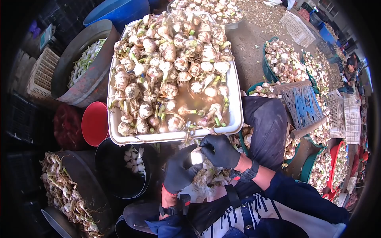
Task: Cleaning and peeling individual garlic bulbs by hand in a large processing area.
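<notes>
My left hand (178, 171), in a dark glove, holds a bright white garlic bulb (197, 157) between thumb and fingers. The gloved right hand (221, 151) has its fingers curled and pinched at the bulb's upper side, where a strip of brownish skin shows; the fingertips are partly hidden. Both hands are just below the near rim of a white plastic tub (175, 137). Unpeeled garlic bulbs (169, 53) with cut green stems are heaped in it, around brownish water (193, 99). Loose garlic skins (212, 175) lie beneath the hands, over my lap.
A black bucket (102, 169) holding peeled white bulbs (135, 160) stands at the left, near a red bucket (94, 123) and a large metal drum (86, 96). At the right are a small woven-seat stool (302, 107), garlic-filled baskets (284, 62) and a seated person (350, 71).
</notes>
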Available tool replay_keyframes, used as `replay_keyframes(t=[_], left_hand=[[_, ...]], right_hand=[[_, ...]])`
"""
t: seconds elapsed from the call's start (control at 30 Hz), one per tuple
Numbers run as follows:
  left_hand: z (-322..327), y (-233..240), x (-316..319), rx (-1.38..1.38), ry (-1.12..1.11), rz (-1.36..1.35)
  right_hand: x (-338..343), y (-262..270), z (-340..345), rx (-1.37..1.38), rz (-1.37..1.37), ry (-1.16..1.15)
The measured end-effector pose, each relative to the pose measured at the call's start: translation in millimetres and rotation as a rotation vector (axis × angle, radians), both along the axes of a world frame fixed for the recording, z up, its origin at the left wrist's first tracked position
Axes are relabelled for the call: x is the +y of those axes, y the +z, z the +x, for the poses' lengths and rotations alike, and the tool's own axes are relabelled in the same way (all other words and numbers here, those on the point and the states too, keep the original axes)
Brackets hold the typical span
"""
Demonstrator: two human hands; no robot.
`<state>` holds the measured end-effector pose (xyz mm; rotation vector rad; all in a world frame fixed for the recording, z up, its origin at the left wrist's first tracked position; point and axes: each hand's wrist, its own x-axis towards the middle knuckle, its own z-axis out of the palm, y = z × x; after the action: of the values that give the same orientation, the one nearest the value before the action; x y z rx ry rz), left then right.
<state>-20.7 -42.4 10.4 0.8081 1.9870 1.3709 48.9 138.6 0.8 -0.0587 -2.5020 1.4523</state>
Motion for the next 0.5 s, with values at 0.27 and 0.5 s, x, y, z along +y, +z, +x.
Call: replay_keyframes(t=[0.27, 0.5], left_hand=[[8.4, -4.1, 12.4, 0.058, 0.153, 0.003], [14.8, -24.2, 14.8, 0.103, 0.257, 0.150]], right_hand=[[1.3, -2.7, 5.7, -0.197, -0.215, 0.020], [-2.0, -12.4, 2.9, -0.273, -0.218, -0.151]])
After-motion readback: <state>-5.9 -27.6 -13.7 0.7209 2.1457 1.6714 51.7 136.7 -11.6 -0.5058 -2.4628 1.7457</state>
